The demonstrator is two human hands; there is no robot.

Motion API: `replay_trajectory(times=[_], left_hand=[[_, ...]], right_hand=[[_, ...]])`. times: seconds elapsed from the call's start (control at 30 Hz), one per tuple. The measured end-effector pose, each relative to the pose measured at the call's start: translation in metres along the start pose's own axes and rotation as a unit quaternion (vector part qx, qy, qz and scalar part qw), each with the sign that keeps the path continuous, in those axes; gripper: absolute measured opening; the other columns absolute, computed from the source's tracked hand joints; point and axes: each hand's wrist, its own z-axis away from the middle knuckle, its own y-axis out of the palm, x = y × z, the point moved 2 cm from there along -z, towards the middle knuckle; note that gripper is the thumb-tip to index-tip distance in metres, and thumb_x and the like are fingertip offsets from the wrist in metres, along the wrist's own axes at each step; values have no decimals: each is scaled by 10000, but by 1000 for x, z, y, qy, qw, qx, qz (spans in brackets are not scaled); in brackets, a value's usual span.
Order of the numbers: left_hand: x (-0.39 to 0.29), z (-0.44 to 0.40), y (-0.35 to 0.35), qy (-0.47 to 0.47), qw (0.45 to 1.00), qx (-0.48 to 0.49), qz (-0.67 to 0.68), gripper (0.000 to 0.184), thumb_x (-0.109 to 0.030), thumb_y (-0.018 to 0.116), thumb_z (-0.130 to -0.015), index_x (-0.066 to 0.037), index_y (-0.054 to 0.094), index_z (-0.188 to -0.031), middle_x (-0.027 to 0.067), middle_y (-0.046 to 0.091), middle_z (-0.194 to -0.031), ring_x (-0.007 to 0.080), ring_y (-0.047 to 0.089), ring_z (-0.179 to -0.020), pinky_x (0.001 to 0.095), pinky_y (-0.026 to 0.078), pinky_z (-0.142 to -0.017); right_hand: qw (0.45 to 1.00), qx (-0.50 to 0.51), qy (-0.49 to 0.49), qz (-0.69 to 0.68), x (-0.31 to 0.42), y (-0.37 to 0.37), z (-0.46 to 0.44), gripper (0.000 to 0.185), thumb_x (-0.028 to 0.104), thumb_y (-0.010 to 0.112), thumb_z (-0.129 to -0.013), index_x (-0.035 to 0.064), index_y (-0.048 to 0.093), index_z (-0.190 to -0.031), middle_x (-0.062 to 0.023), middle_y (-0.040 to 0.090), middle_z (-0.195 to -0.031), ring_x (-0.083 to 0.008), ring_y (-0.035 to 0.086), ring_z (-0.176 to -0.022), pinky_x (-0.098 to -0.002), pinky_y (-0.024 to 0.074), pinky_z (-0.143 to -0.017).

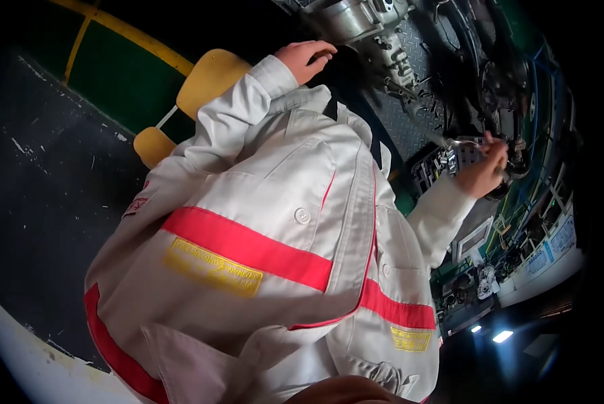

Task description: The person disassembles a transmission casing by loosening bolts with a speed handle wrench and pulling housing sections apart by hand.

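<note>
My left hand (306, 60) is held in front of my waist at the top centre, its fingers loosely bent, apart from the thumb and holding nothing. Just to its right is a large silver metal housing (350, 21), with a row of smaller metal fittings (396, 64) beside it. At the right, the fingers of my right hand (482, 172) close round a thin shiny metal tool (462, 143) that looks like a wrench. A grey tray with slots and small metal parts (426, 172) lies beside this hand, partly hidden by it.
A patterned metal bench top (391, 124) lies under the parts. Dark machinery (500, 87) stands along the right. Yellow stools (211, 81) are at the left on a green and grey floor (53, 155). A white-framed panel (473, 239) and more metal parts (485, 281) are at the lower right.
</note>
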Motion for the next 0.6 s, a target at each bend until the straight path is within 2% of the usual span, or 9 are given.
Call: replay_trajectory(times=[0.07, 0.13, 0.2, 0.27, 0.3, 0.33, 0.47, 0.53, 0.6], left_hand=[[4, -1, 0, 9, 1000, -5, -20, 280, -123, 523, -879, -72, 567, -1151, 87, 645, -1038, 210, 625, -962, 314, 484, -854], [4, 0, -1, 8, 1000, -5, -22, 280, -121, 525, -877, -73, 569, -1149, 89, 644, -1040, 211, 624, -962, 316, 483, -859], [1, 1, 0, -2, 1000, -12, -10, 279, -120, 527, -875, -74, 571, -1147, 91, 645, -1044, 213, 625, -960, 315, 484, -862], [3, -2, -2, -3, 1000, -9, -20, 277, -120, 523, -878, -73, 571, -1147, 86, 645, -1045, 213, 624, -963, 309, 483, -862], [5, -3, -2, 4, 1000, -13, -24, 276, -119, 522, -879, -76, 571, -1146, 84, 645, -1046, 211, 623, -964, 307, 484, -861], [5, -2, -1, 9, 999, -17, -26, 275, -118, 522, -879, -79, 572, -1146, 81, 644, -1047, 209, 622, -966, 304, 484, -859], [2, -1, 1, -4, 1000, 1, -1, 273, -113, 521, -877, -71, 570, -1143, 90, 645, -1050, 212, 626, -966, 305, 487, -854], [1, -3, 1, -13, 1000, 9, -21, 275, -108, 521, -876, -69, 569, -1144, 91, 645, -1049, 213, 626, -963, 303, 486, -853], [2, -6, 4, 10, 999, -2, -35, 275, -112, 525, -875, -71, 570, -1143, 88, 645, -1038, 206, 626, -951, 295, 486, -846]], right_hand=[[991, -31, 29, -125, -11, 0, -13, 335, 276, 494, -948, 0, 503, -758, -63, 485, -655, -232, 597, -798, -320, 420, -810], [992, 52, 13, -117, -15, -2, 2, 317, 261, 494, -949, 2, 497, -766, -65, 490, -656, -252, 613, -822, -338, 429, -801], [992, 65, 13, -107, 1, 3, 12, 301, 246, 494, -948, 4, 498, -769, -64, 488, -657, -266, 623, -836, -355, 445, -806], [996, 51, -62, -36, 9, 4, 2, 290, 236, 492, -949, 7, 493, -772, -63, 487, -660, -264, 623, -878, -357, 459, -818], [995, -41, -10, -87, 9, 7, -8, 289, 224, 485, -953, 10, 493, -759, -64, 489, -652, -255, 614, -886, -356, 455, -833], [990, -49, 6, -132, -2, 3, -17, 293, 221, 491, -951, 10, 499, -748, -62, 490, -639, -241, 606, -875, -333, 442, -807], [987, 124, -30, -98, 7, -7, 15, 273, 224, 511, -944, -2, 541, -795, -59, 523, -665, -197, 579, -788, -304, 419, -776], [994, 100, -14, -45, -1, -11, -7, 284, 252, 528, -938, -5, 551, -819, -53, 538, -696, -178, 554, -758, -314, 411, -785], [993, -18, 39, -114, -19, -18, -33, 301, 279, 547, -929, -4, 551, -826, -50, 550, -721, -167, 534, -738, -318, 404, -788]])
